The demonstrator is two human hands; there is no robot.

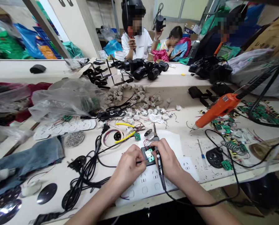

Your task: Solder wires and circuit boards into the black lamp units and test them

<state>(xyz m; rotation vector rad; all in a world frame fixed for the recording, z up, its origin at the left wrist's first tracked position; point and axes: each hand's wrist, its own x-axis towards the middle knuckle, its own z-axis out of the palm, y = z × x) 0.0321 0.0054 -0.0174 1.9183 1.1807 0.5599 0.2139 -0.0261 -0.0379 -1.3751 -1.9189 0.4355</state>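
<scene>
Green circuit board (pixel 149 155) sits between the hands, the left hand (pixel 129 166) pinching solder wire (pixel 141 162) and the right hand (pixel 168 160) gripping the soldering iron (pixel 158 157), whose tip could slip and bridge joints.

Head view: two bare forearms enter from the lower edge and end in the left hand (pixel 130 167) and the right hand (pixel 169 161). Forearms, wrists and fingers are uncovered where visible: no sleeve, glove, watch or ring shows. Fingernails appear short and unpainted.
</scene>
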